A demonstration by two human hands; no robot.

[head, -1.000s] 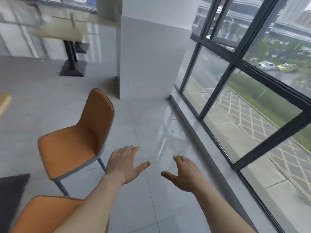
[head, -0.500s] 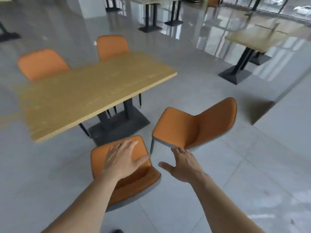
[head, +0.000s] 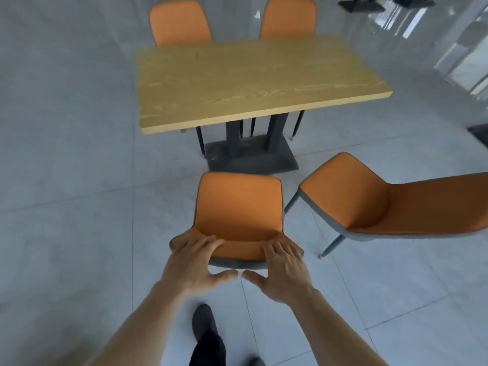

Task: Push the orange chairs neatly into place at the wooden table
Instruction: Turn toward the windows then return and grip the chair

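Both hands, the left hand (head: 194, 262) and right hand (head: 281, 268), gripped the near chair (head: 239, 210) by its backrest top, short of the worktop (head: 245, 77). Pushed crooked, it could strike the turned chair (head: 390, 207) just right.

No text, label, brand, number or sign can be read anywhere here, honestly.
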